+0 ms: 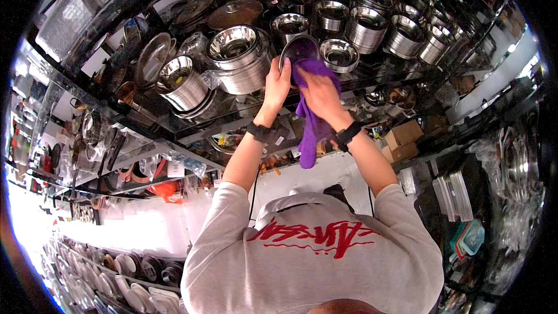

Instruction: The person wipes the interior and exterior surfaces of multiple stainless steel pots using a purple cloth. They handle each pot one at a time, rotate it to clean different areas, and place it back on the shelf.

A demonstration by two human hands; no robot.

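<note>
The left hand [277, 85] holds a metal bowl [300, 48] by its left rim, with the thumb along the near side; its other fingers are mostly hidden behind the wall. The bowl is tilted, above the near edge of the shelf [365, 75]. The right hand [318, 94] holds a purple cloth [310, 131] against the inside of the bowl, fingers closed over it, though blur hides their tips; one end hangs down between the forearms. Just right of the bowl stands a small bowl [339, 58]. To the left are a wide stack [235, 67] and a tilted stack [183, 87]; farther off lies a lid [235, 14]. More stacks [367, 32] stand far right.
</note>
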